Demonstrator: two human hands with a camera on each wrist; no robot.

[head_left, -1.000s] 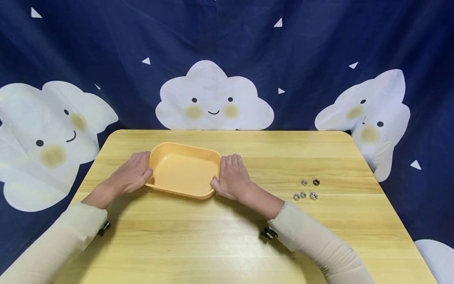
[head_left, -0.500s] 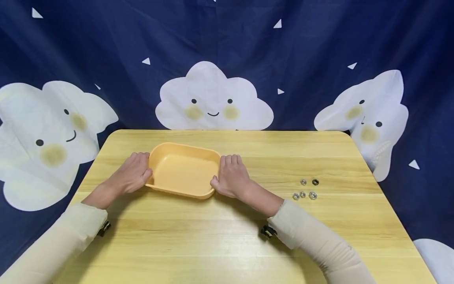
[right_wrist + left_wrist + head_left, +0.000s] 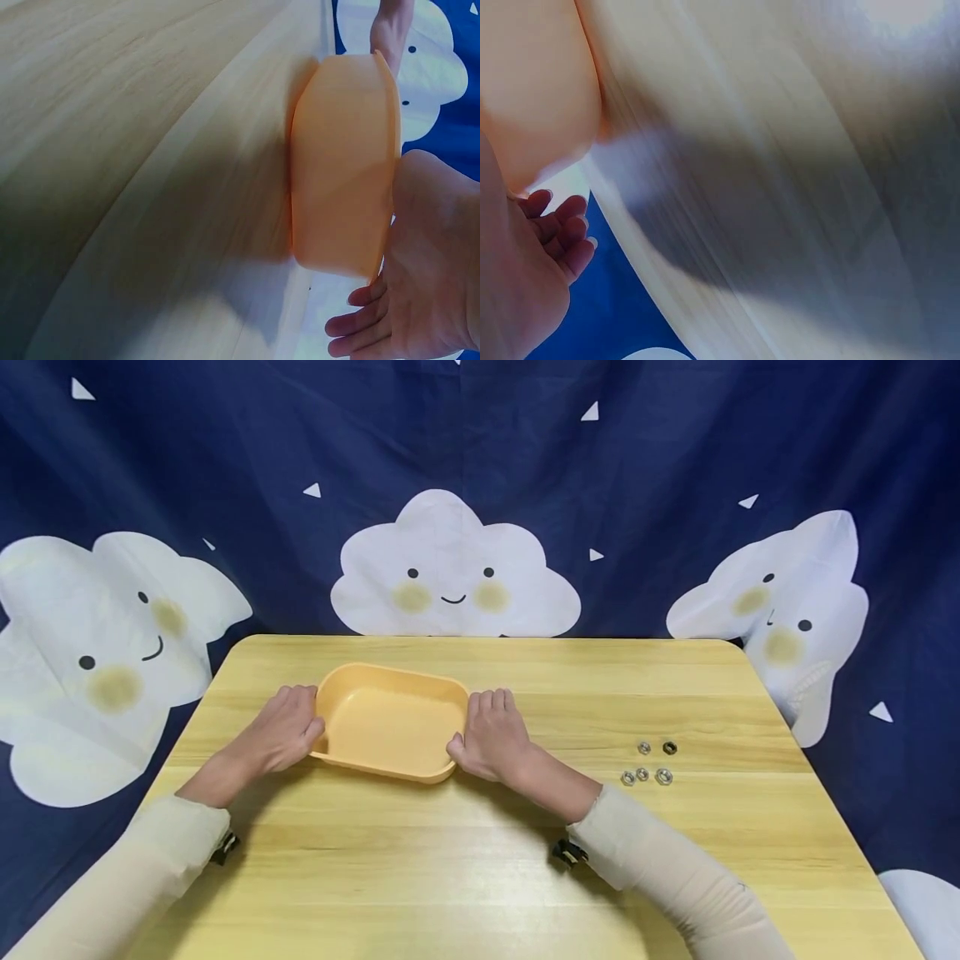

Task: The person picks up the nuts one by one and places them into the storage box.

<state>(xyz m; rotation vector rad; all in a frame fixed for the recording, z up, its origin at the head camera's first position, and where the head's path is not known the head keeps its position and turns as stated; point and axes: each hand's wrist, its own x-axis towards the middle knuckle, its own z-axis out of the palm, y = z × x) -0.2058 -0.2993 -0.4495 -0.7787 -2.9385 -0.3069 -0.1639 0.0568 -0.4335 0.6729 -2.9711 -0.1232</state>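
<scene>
An orange-yellow plastic tray (image 3: 397, 731), shallow with rounded corners, sits toward the back left of the table with nothing in it. My left hand (image 3: 281, 728) grips its left end, thumb over the rim. At the opposite end, my right hand (image 3: 491, 735) holds the rim the same way, thumb inside and fingers outside. In the right wrist view the side wall of the tray (image 3: 345, 165) stands on the tabletop, with my right hand (image 3: 431, 255) along its rim. The left wrist view shows the left hand's curled fingers (image 3: 566, 232) below the tray wall (image 3: 540, 82).
Several metal nuts lie on the table right of the tray, among them a dark nut (image 3: 670, 747) and a larger silver nut (image 3: 663, 777). The wooden table (image 3: 420, 877) has its far edge against a dark blue curtain (image 3: 480, 435) with printed clouds.
</scene>
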